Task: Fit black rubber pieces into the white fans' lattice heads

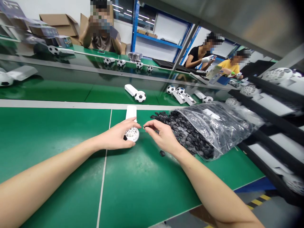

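One white lattice ball (132, 134) rests on the green desk (142, 190), its white handle (131, 112) pointing toward the far edge. My left grip (118, 134) clasps the ball from the left. My right grip (162, 135) pinches a small black piece (145, 127), just beside the ball. I note a boundary on the right: a clear plastic bag (223, 123) with black pieces (190, 139) spilling from its mouth. The right forearm (204, 180) crosses the desk's near edge. I have the widest room for moving on the near side, between both forearms.
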`<state>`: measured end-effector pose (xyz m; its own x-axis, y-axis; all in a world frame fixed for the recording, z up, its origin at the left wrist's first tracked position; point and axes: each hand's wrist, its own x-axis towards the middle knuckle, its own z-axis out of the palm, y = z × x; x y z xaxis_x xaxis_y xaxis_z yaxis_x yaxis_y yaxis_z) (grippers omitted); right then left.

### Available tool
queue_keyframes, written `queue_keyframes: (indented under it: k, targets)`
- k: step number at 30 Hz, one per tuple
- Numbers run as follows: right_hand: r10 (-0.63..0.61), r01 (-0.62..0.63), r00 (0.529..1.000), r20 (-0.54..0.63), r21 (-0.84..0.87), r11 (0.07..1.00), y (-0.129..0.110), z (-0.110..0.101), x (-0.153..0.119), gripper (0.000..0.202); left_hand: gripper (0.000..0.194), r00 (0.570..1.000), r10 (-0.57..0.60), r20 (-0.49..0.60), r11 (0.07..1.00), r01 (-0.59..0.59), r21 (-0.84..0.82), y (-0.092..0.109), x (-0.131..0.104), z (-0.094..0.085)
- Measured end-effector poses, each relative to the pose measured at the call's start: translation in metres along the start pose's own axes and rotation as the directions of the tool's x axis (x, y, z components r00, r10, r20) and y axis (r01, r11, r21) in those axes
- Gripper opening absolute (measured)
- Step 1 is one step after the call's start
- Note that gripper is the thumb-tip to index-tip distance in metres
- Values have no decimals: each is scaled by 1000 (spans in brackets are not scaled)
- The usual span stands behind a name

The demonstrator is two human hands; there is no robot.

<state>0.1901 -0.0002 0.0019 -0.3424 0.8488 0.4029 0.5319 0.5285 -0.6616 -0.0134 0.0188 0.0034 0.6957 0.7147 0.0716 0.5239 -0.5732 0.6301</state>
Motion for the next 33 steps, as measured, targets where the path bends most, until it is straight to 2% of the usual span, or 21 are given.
queue_keyframes:
  k: [5,10,15,18,21,25,30,32,33]
  targets:
    - [0,-3,998,62,58,998,-4,0,-1,7,51,1000,7,-3,1000,-7,-4,0,1,1]
    - [79,-122,972,219,190,974,-6,6,-2,7,49,1000,-4,-4,1000,4,-17,0,1,1]
    - [53,-85,985,162,200,976,-5,15,-2,3,43,1000,-21,-20,999,21,-24,1,1,3]
    - [126,-165,979,158,263,950,-4,18,1,3,39,999,-33,-41,999,32,-31,2,2,4]
    - [190,-258,957,218,347,902,-1,20,4,7,37,998,-46,-46,998,44,-43,4,3,4]
    - [215,-315,939,268,423,850,0,23,4,12,38,997,-57,-46,997,55,-49,6,4,4]
    - [212,-300,942,259,369,880,5,22,7,16,36,995,-75,-60,997,73,-33,9,4,6]
    - [223,-261,960,168,251,932,14,16,13,17,38,993,-90,-77,996,89,-13,10,4,8]
    - [226,-236,970,88,134,962,21,12,15,17,39,991,-102,-89,995,103,-3,11,4,8]
